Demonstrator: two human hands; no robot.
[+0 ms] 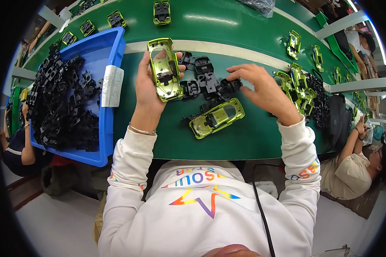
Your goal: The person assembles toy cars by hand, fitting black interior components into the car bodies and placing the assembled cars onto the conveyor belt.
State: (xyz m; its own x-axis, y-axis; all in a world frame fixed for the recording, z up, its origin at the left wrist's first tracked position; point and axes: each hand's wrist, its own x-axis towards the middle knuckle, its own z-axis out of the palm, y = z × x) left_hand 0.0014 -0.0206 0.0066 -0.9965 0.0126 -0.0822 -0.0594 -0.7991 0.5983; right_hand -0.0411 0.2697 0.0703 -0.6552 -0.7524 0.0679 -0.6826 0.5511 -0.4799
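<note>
My left hand point(146, 81) is closed round a shiny yellow-green toy car body shell point(162, 70), held up with its hollow inside showing. Below it to the right, a second green car shell point(218, 116) lies on the green table. Several black plastic car interior parts point(206, 79) are heaped between my hands. Over the right end of this heap hovers my right hand point(261, 88), its fingers apart and curved close to a black part point(232, 85). Whether a fingertip touches that part is hard to tell.
A blue bin point(108, 141) full of black parts stands at the left, a paper label point(112, 86) on its side. Green shells point(302, 92) are piled at the right beside more black parts point(318, 100). Farther back, car shells sit along a green belt point(214, 25). Other people sit at both sides.
</note>
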